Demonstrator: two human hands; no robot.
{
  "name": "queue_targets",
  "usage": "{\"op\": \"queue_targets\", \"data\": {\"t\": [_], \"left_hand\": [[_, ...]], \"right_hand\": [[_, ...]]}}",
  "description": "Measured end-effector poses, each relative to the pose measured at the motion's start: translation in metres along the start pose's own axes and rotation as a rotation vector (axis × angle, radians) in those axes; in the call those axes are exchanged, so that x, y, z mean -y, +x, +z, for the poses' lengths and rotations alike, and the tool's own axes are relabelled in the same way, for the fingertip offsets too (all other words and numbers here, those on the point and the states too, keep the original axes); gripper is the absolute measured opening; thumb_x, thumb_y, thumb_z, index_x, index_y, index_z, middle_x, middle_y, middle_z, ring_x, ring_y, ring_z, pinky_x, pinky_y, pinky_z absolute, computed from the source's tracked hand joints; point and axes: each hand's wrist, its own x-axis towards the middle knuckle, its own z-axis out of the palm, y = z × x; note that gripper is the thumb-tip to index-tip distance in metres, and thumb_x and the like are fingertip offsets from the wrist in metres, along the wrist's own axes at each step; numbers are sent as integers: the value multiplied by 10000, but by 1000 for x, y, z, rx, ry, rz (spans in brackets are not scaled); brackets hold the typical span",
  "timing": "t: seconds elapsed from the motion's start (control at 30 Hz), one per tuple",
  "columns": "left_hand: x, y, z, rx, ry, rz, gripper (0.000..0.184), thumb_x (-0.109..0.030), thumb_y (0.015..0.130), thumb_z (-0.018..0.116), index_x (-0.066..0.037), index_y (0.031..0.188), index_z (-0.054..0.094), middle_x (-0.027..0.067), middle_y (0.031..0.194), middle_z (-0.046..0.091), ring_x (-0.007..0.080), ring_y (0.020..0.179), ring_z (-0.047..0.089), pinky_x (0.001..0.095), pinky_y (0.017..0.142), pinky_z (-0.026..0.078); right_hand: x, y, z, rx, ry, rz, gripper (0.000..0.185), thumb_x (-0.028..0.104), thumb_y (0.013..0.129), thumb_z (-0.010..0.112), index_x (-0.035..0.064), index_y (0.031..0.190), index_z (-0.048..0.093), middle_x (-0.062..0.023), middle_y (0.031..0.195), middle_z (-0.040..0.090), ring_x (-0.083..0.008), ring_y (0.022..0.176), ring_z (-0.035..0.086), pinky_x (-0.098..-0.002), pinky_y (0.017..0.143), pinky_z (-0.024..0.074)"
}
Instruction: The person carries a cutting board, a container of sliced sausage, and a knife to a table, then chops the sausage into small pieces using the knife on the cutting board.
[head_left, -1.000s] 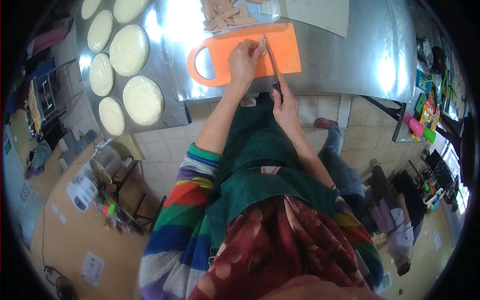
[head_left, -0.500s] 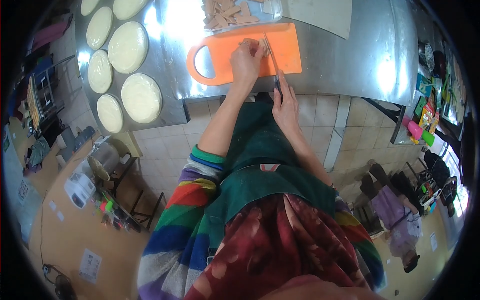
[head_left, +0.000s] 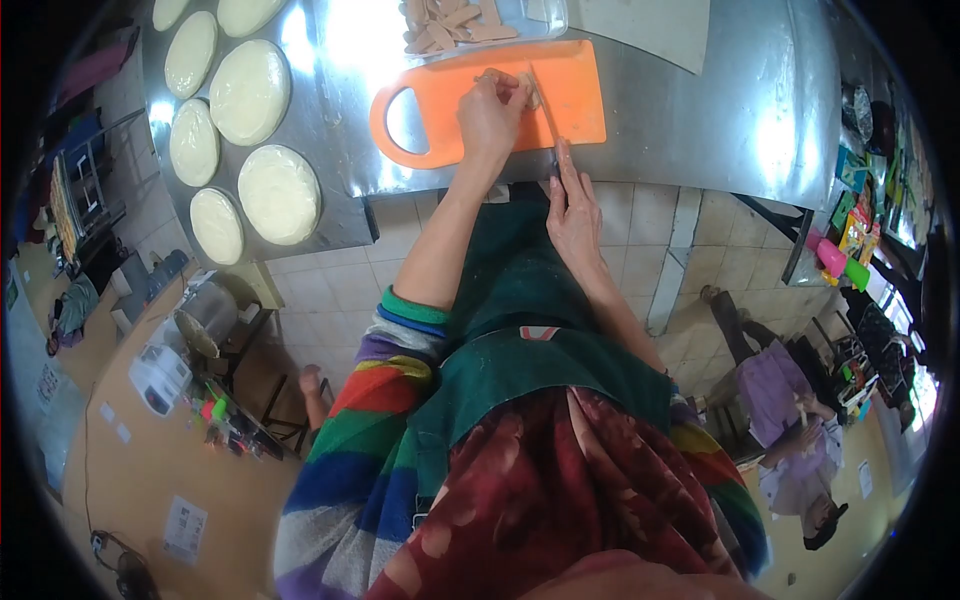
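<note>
On the steel table, an orange cutting board [head_left: 450, 95] with a loop handle lies under my hands. My left hand [head_left: 490, 115] is closed, fingertips pinching a small tan piece of sausage [head_left: 530, 90]. Just right of that piece stands the blade of a knife [head_left: 546, 108], close against it. The knife's dark handle is in my right hand [head_left: 574, 210], with the index finger stretched along the top. Behind the board, a clear tray [head_left: 552, 22] holds several pinkish-tan sausage slices [head_left: 455, 22].
Several pale, flat dough rounds [head_left: 280, 195] lie on the metal surface [head_left: 340, 225] to the left. A whitish flat sheet [head_left: 640, 30] rests behind the board. Another person [head_left: 780, 400] is at the far right, and part of a limb [head_left: 314, 395] shows behind my left side.
My hands have hardly moved; the knife stays beside the sausage piece. The person at right has shifted position, and a limb has come into view at left.
</note>
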Motion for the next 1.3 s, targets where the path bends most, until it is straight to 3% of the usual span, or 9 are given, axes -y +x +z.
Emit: {"op": "queue_targets", "data": {"t": [0.1, 0.5, 0.73, 0.83, 0.93, 1.03, 1.13, 1.23, 1.3], "left_hand": [[-1, -1, -1, -6, 84, 56, 234, -193, 874, 760, 21, 931, 684, 101, 786, 738, 161, 673, 722, 287, 626, 564], [3, 2, 1, 4, 3, 12, 204, -172, 835, 770, -10, 909, 671, 134, 802, 723, 269, 746, 710, 380, 700, 539], [2, 2, 0, 16, 7, 8, 207, -171, 837, 769, -10, 916, 667, 135, 810, 726, 268, 745, 708, 378, 696, 539], [2, 3, -1, 26, -9, -4, 210, -175, 836, 771, -9, 911, 667, 131, 798, 726, 258, 727, 708, 374, 682, 539], [2, 3, 0, 28, -12, -17, 213, -182, 833, 775, -9, 900, 670, 124, 779, 725, 244, 707, 707, 364, 666, 538], [2, 5, -1, -3, 3, 33, 214, -185, 831, 778, -9, 889, 672, 117, 764, 723, 234, 689, 706, 354, 657, 538], [4, 2, -1, 0, 0, 29, 217, -190, 829, 780, -9, 882, 672, 114, 756, 722, 232, 683, 705, 350, 656, 539], [1, 2, -3, -7, 25, 45, 222, -189, 844, 774, 2, 895, 674, 110, 767, 726, 211, 686, 713, 330, 654, 553], [-2, 2, -4, 25, 63, 35, 229, -182, 874, 762, 25, 924, 676, 106, 801, 735, 168, 692, 729, 290, 648, 581]], "right_hand": [[-2, 0, 2, 4, -13, -2, 597, 76, 1000, 519, 258, 1549, 369, -140, 868, 539, -316, 718, 587, -419, 671, 505], [6, 2, -3, 39, -117, -34, 721, -36, 920, 521, 184, 1572, 307, -162, 862, 549, -359, 718, 584, -457, 677, 523], [3, 8, 4, 60, -182, -10, 744, -40, 908, 516, 184, 1577, 283, -214, 819, 541, -422, 704, 614, -514, 656, 532], [8, 14, 1, 81, -145, 35, 593, 16, 988, 462, 165, 1550, 343, -261, 1213, 623, -464, 834, 627, -503, 770, 529], [15, 14, -6, 127, -140, 73, 598, 2, 978, 453, 147, 1547, 334, -236, 1318, 589, -482, 907, 623, -511, 833, 523], [5, 0, -6, 71, -180, -42, 720, -34, 917, 486, 171, 1575, 277, -245, 1202, 627, -427, 757, 615, -524, 706, 534], [5, -4, -11, 106, -99, 4, 687, -12, 940, 472, 160, 1572, 266, -105, 1483, 490, -449, 918, 636, -534, 843, 532], [-1, -1, -4, 39, -23, -90, 653, 14, 964, 459, 160, 1569, 260, -31, 1561, 390, -454, 1078, 615, -520, 965, 501], [2, 0, -4, 57, -68, -16, 622, -4, 974, 426, 161, 1560, 297, -109, 1491, 469, -423, 1072, 614, -480, 944, 509]]}}
